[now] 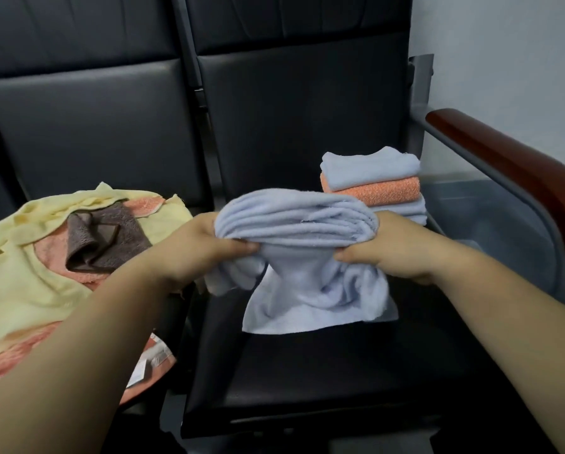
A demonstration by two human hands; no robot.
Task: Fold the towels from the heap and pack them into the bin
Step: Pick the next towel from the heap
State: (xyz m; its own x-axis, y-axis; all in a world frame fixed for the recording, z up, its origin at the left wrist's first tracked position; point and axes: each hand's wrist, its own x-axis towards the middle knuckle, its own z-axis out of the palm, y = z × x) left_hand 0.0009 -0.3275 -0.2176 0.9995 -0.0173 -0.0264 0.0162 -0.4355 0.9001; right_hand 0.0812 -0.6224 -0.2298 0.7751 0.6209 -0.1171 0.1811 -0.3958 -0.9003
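Your two hands are both holding one soft light blue cloth towel. Your left hand grips its left end and your right hand grips its right end. The fingers of each hand are curled round the cloth, and the thumbs point in toward each other under the bunched part. The towel is bunched up in long folds between your hands. Its lower part hangs down and its bottom edge lies on the black padded chair seat in front of you.

Just behind your right hand, on the same seat, sits a small stack of folded towels. It has a blue one on top, an orange one in the middle and blue ones under that.

To your left, on the next seat, lies the loose heap. It has a big pale yellow towel, a crumpled brown towel on top of it, and a pink-orange towel under both. Your left arm passes over the edge of this heap.

To your right, past the dark red-brown wooden armrest, there is what looks like a clear grey plastic bin. It is beside the seat, apart from your hands.
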